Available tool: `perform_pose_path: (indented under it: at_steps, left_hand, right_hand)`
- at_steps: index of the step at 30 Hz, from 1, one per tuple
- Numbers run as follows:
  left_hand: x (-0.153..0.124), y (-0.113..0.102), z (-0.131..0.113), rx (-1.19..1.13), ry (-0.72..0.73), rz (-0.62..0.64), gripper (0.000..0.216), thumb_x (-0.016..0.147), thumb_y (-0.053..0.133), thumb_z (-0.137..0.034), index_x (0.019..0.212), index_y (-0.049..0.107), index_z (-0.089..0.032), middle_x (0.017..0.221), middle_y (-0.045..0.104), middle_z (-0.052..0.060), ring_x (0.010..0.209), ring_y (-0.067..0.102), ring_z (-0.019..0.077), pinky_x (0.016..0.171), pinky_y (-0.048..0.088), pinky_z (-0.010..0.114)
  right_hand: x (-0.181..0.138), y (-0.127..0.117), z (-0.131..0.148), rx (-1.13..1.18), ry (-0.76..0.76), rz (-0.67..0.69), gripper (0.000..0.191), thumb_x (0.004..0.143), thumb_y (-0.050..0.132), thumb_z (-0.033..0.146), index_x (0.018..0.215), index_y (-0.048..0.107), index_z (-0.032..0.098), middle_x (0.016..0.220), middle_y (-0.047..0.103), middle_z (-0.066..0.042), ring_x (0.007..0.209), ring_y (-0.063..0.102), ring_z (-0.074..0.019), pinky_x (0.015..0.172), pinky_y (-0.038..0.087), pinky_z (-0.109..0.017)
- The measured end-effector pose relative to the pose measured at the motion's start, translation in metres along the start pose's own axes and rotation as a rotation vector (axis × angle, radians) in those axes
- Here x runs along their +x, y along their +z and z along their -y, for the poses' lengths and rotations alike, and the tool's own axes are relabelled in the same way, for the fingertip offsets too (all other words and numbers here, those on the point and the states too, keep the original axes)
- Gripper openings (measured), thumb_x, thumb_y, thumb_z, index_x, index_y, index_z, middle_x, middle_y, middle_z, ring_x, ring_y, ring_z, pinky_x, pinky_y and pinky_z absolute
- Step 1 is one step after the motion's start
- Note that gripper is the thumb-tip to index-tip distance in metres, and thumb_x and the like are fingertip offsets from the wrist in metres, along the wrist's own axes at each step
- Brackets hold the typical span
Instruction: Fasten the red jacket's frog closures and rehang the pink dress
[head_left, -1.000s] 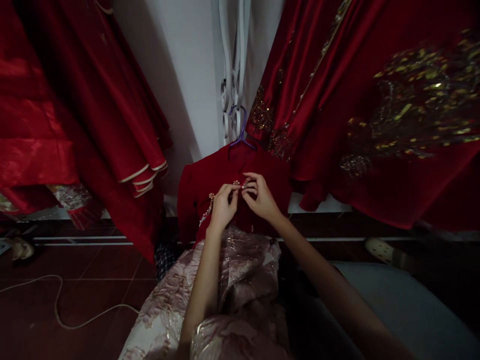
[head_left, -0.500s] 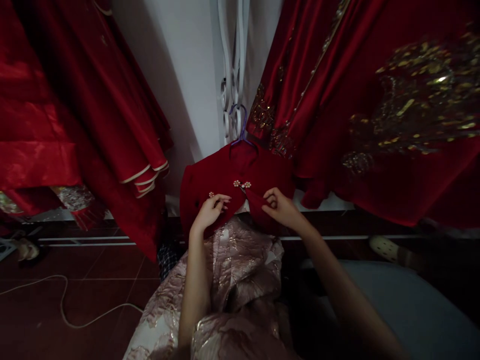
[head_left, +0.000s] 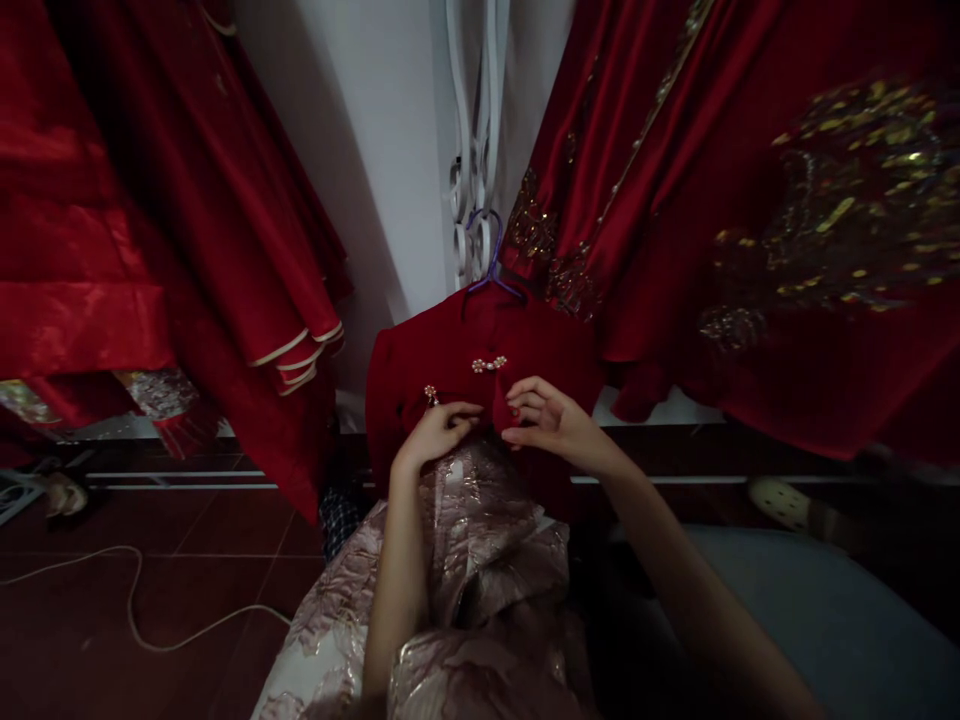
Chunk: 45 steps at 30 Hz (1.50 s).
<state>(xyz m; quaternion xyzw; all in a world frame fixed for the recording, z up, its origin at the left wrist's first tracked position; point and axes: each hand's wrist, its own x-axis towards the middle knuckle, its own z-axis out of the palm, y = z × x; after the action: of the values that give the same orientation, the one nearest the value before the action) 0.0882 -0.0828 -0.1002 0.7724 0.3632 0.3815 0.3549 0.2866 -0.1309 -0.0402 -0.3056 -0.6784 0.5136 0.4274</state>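
A small dark red jacket (head_left: 540, 350) hangs on a purple hanger (head_left: 491, 270) in front of me. A pearl clasp (head_left: 488, 364) at its collar is fastened. My left hand (head_left: 431, 435) pinches the left front edge beside a second pearl button (head_left: 431, 394). My right hand (head_left: 551, 420) pinches the right front flap and holds it toward the left hand. Below the jacket hangs a pink and gold brocade skirt (head_left: 480, 560), partly hidden by my forearms.
Red satin gowns hang at left (head_left: 187, 220) and right (head_left: 750, 230), the right one with gold sequin embroidery. A white ornate metal rack (head_left: 472, 130) stands against a white wall. A white cable (head_left: 135, 610) lies on the dark red tiled floor. A grey surface (head_left: 825, 620) sits lower right.
Both hands dropped from the collar clasp, which now sits fastened, to the jacket's front edges lower down, then came closer together at the second button.
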Motion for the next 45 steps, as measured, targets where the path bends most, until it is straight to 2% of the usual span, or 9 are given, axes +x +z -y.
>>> perform_pose_path:
  at_steps: [1, 3, 5, 7, 13, 19, 26, 31, 45]
  left_hand:
    - [-0.004, -0.009, -0.001, -0.036, -0.041, -0.042, 0.025, 0.079, 0.046, -0.017, 0.097, 0.063, -0.016, 0.097, 0.066, 0.008, 0.086, 0.063, 0.0149, 0.079, 0.052, 0.030]
    - [-0.011, -0.025, 0.000, -0.056, -0.097, -0.246, 0.020, 0.081, 0.045, -0.021, 0.091, 0.062, -0.015, 0.090, 0.067, 0.007, 0.078, 0.064, 0.0137, 0.071, 0.052, 0.027]
    - [-0.015, -0.034, 0.006, -0.005, -0.104, -0.456, 0.017, 0.079, 0.048, -0.021, 0.089, 0.062, -0.016, 0.090, 0.067, 0.006, 0.080, 0.063, 0.0130, 0.074, 0.051, 0.027]
    - [-0.015, -0.036, 0.012, 0.043, -0.091, -0.531, 0.017, 0.076, 0.050, -0.018, 0.090, 0.061, -0.016, 0.090, 0.067, 0.005, 0.083, 0.063, 0.0124, 0.079, 0.050, 0.028]
    - [-0.014, -0.031, 0.020, 0.133, -0.135, -0.529, 0.023, 0.072, 0.049, -0.010, 0.089, 0.061, -0.016, 0.090, 0.068, 0.004, 0.081, 0.063, 0.0113, 0.080, 0.049, 0.027]
    - [-0.015, -0.033, 0.018, 0.060, -0.077, -0.411, 0.033, 0.070, 0.047, -0.006, 0.097, 0.063, -0.018, 0.101, 0.067, 0.005, 0.093, 0.062, 0.0129, 0.085, 0.048, 0.028]
    - [-0.014, -0.027, 0.015, 0.116, -0.109, -0.388, 0.040, 0.067, 0.048, -0.001, 0.098, 0.065, -0.019, 0.098, 0.069, 0.004, 0.090, 0.064, 0.0148, 0.084, 0.049, 0.030]
    - [-0.014, -0.026, 0.012, 0.231, -0.126, -0.415, 0.037, 0.068, 0.051, -0.005, 0.097, 0.066, -0.022, 0.095, 0.069, 0.002, 0.082, 0.064, 0.0149, 0.081, 0.050, 0.030]
    - [-0.010, -0.024, 0.010, 0.145, -0.186, -0.496, 0.027, 0.072, 0.061, -0.024, 0.097, 0.069, -0.018, 0.088, 0.071, 0.006, 0.078, 0.065, 0.0147, 0.078, 0.050, 0.028]
  right_hand:
    - [0.002, 0.001, -0.004, -0.032, -0.015, -0.030, 0.047, 0.062, 0.074, 0.031, 0.096, 0.042, 0.023, 0.081, 0.053, 0.001, 0.072, 0.057, -0.0110, 0.060, 0.054, -0.025]
    - [0.007, 0.006, -0.012, -0.141, -0.050, -0.100, 0.048, 0.060, 0.075, 0.032, 0.096, 0.044, 0.022, 0.077, 0.052, 0.002, 0.066, 0.054, -0.0096, 0.055, 0.051, -0.022]
    - [0.013, 0.012, -0.020, -0.266, -0.086, -0.146, 0.045, 0.060, 0.075, 0.033, 0.094, 0.048, 0.021, 0.073, 0.051, 0.003, 0.060, 0.051, -0.0082, 0.050, 0.047, -0.019]
    - [0.023, 0.020, -0.030, -0.355, -0.111, -0.149, 0.037, 0.063, 0.072, 0.035, 0.091, 0.053, 0.020, 0.069, 0.052, 0.003, 0.057, 0.050, -0.0075, 0.048, 0.043, -0.018]
    - [0.054, 0.036, -0.055, -0.461, -0.146, -0.183, 0.013, 0.073, 0.061, 0.030, 0.077, 0.059, 0.018, 0.063, 0.055, 0.002, 0.056, 0.052, -0.0081, 0.052, 0.043, -0.019]
    - [0.063, 0.041, -0.058, -0.469, -0.217, -0.127, 0.012, 0.077, 0.053, 0.026, 0.086, 0.056, 0.019, 0.075, 0.057, -0.001, 0.062, 0.052, -0.0088, 0.052, 0.044, -0.018]
    - [0.073, 0.038, -0.062, -0.526, -0.234, -0.099, 0.014, 0.077, 0.050, 0.020, 0.091, 0.052, 0.020, 0.077, 0.056, 0.000, 0.063, 0.052, -0.0089, 0.057, 0.044, -0.020]
    - [0.072, 0.032, -0.064, -0.546, -0.235, -0.098, 0.016, 0.077, 0.050, 0.020, 0.093, 0.050, 0.020, 0.081, 0.056, -0.001, 0.063, 0.052, -0.0091, 0.057, 0.044, -0.020]
    - [0.077, 0.039, -0.072, -0.573, -0.266, -0.118, 0.015, 0.080, 0.044, 0.016, 0.094, 0.049, 0.021, 0.084, 0.054, -0.002, 0.071, 0.051, -0.0114, 0.061, 0.043, -0.021]
